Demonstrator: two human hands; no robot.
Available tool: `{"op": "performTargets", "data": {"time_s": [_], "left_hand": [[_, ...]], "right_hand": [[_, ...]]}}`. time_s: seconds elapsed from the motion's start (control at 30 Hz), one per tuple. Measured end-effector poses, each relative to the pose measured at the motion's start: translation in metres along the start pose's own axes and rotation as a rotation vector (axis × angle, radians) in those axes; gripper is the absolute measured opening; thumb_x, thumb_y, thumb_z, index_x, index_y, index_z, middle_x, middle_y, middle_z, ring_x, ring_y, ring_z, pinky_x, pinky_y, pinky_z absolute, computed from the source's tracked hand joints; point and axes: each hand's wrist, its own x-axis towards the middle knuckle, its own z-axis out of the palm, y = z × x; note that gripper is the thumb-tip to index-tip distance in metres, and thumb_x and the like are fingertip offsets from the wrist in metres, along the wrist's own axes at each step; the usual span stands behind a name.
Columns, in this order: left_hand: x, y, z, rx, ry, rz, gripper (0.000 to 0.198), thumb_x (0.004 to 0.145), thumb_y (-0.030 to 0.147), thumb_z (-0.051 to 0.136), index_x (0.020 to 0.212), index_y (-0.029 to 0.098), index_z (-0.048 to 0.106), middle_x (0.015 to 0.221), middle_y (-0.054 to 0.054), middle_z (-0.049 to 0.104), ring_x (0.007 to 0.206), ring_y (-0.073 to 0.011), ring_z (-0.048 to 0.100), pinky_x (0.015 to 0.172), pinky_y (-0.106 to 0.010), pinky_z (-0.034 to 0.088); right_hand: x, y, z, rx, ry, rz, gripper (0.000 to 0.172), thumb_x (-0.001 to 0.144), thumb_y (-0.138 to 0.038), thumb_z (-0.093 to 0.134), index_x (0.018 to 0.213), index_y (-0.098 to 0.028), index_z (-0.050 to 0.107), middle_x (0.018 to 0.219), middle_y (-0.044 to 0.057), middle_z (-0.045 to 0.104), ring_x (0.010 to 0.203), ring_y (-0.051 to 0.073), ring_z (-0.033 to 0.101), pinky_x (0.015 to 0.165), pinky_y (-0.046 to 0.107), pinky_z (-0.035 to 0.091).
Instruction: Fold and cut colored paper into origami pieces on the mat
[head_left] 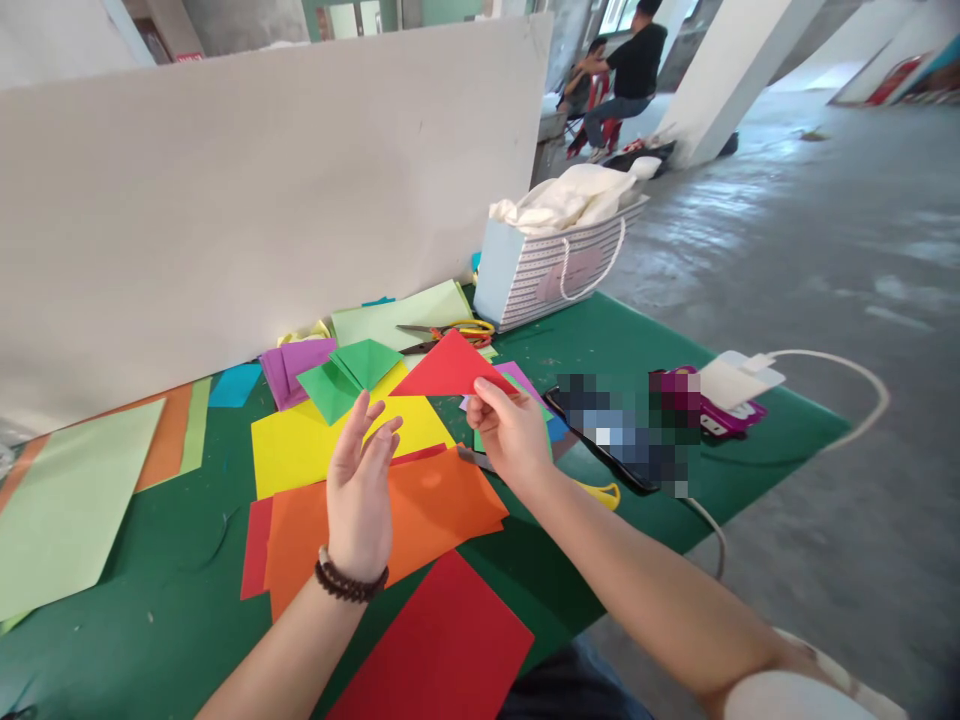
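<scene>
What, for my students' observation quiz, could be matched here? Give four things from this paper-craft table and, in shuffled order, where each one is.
Things:
1. Red paper triangle
2. Scissors
3. Beaded bracelet
4. Folded green paper

Places:
A. Lying partly on the yellow sheet
B. Around the left wrist
C. Pinched in the right hand
D. At the edge of the pale green sheet

Pairs: 1-C, 2-D, 3-B, 4-A

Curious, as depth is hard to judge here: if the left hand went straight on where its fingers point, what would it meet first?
Probably the folded green paper, though depth is unclear and the left hand may pass above it.
</scene>
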Motion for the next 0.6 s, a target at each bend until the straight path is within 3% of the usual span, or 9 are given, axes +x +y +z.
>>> {"op": "performTargets", "data": {"time_s": [0.1,0.2,0.27,0.47,0.6], "left_hand": [[-0.007,-0.001,0.004,0.215,-0.086,0.205,0.066,0.083,0.025,0.066,0.143,0.035,0.039,0.110,-0.003,0.061,0.095,-0.0150,0.060,0.088,-0.030,0.048],[-0.013,-0.002,0.006,0.467,-0.337,0.213,0.075,0.081,0.020,0.065,0.147,0.031,0.031,0.087,0.000,0.063,0.080,-0.0143,0.060,0.082,-0.029,0.049],[-0.015,-0.003,0.007,0.602,-0.410,0.205,0.072,0.083,0.020,0.062,0.147,0.029,0.031,0.084,0.001,0.062,0.074,-0.0137,0.059,0.080,-0.028,0.049],[-0.015,-0.005,0.005,0.891,-0.447,0.322,0.066,0.086,0.021,0.055,0.146,0.029,0.030,0.088,-0.001,0.063,0.068,-0.0134,0.056,0.073,-0.027,0.048],[-0.016,-0.004,0.006,0.783,-0.384,0.261,0.071,0.088,0.024,0.055,0.150,0.024,0.020,0.085,-0.001,0.063,0.067,-0.0138,0.057,0.069,-0.026,0.049]], "right_hand": [[-0.004,0.001,0.002,-0.014,-0.011,0.007,0.025,0.069,-0.037,0.074,0.059,-0.020,0.058,0.051,-0.004,0.050,0.048,0.008,0.044,0.046,0.023,0.035],[-0.007,0.002,0.003,-0.037,-0.030,0.006,0.029,0.069,-0.037,0.073,0.054,-0.020,0.055,0.048,-0.004,0.047,0.047,0.008,0.043,0.046,0.024,0.035],[-0.008,0.002,0.004,-0.058,-0.043,0.008,0.031,0.070,-0.037,0.073,0.053,-0.021,0.054,0.047,-0.004,0.046,0.046,0.009,0.041,0.046,0.025,0.035],[-0.018,0.005,0.007,-0.109,-0.083,0.020,0.025,0.069,-0.037,0.074,0.058,-0.020,0.059,0.047,-0.004,0.049,0.046,0.010,0.043,0.046,0.026,0.035],[-0.017,0.002,0.006,-0.116,-0.064,-0.014,0.026,0.069,-0.036,0.073,0.058,-0.021,0.055,0.048,-0.005,0.047,0.046,0.009,0.043,0.046,0.026,0.035]]}}
